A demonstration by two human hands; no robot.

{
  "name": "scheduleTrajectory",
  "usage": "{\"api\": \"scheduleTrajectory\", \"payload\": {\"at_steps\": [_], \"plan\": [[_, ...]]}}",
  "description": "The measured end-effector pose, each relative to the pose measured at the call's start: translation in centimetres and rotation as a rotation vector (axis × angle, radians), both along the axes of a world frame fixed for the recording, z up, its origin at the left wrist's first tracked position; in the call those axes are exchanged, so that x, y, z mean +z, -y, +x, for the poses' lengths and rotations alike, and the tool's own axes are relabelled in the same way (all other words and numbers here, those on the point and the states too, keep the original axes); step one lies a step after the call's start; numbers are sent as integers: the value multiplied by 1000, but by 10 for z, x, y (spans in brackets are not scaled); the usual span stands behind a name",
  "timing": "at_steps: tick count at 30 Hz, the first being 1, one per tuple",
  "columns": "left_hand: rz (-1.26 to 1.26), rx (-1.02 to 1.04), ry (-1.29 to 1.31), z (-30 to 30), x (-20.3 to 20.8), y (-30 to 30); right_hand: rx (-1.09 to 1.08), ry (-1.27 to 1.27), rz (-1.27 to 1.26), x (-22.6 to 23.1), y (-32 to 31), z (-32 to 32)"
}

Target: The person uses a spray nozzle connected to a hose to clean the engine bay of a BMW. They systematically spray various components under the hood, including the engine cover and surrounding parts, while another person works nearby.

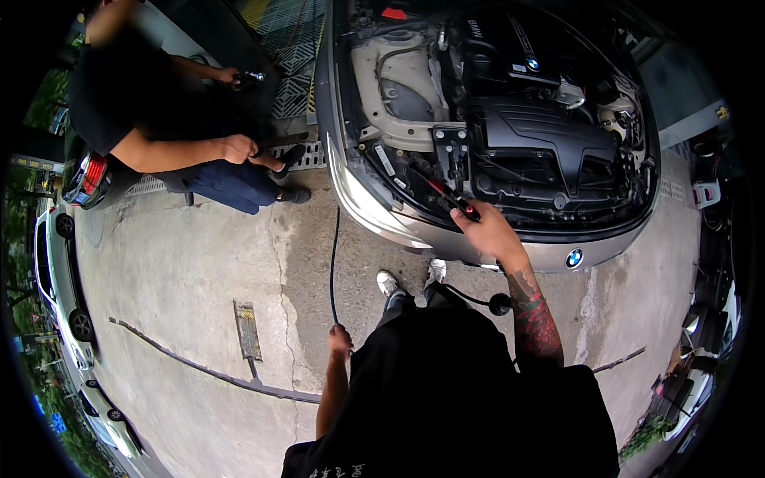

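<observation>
My right hand (488, 233) is closed around a slim black-and-red hand tool (456, 199) whose exact kind I cannot make out. The tool reaches over the front edge of the open engine bay (510, 171), pointing toward the corner behind the bright headlight (368, 204). Low on my left side, my left hand (340, 341) grips a thin black hose (333, 267), which runs forward along the floor toward the car. Whether the hose joins the tool is hidden. A dark ribbed plastic cover (546, 135) lies just beyond my right hand.
A co-worker (131, 119) in black sits at left, holding a small shiny metal tool (253, 76). Beside my right forearm is a round black object (500, 304) with a cable. A small floor plate (248, 331) and a dark floor seam (215, 373) lie at left. Parked cars (60, 279) stand beyond.
</observation>
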State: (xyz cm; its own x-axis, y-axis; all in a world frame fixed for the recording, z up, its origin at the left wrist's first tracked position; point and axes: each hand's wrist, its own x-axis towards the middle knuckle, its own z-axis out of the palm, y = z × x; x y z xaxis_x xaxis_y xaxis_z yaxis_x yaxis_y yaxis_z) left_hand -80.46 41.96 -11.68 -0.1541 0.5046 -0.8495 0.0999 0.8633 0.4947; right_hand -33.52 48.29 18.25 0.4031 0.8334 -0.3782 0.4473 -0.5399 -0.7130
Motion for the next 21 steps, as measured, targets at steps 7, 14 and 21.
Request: {"api": "scheduleTrajectory", "payload": {"at_steps": [7, 14, 21], "plan": [[64, -246, -145, 5, -27, 7, 1, 23, 108, -20, 5, 4], [132, -472, -320, -16, -54, 45, 15, -30, -22, -13, 7, -5], [126, -178, -489, -72, -72, 134, -113, -78, -38, -56, 33, -8]]}}
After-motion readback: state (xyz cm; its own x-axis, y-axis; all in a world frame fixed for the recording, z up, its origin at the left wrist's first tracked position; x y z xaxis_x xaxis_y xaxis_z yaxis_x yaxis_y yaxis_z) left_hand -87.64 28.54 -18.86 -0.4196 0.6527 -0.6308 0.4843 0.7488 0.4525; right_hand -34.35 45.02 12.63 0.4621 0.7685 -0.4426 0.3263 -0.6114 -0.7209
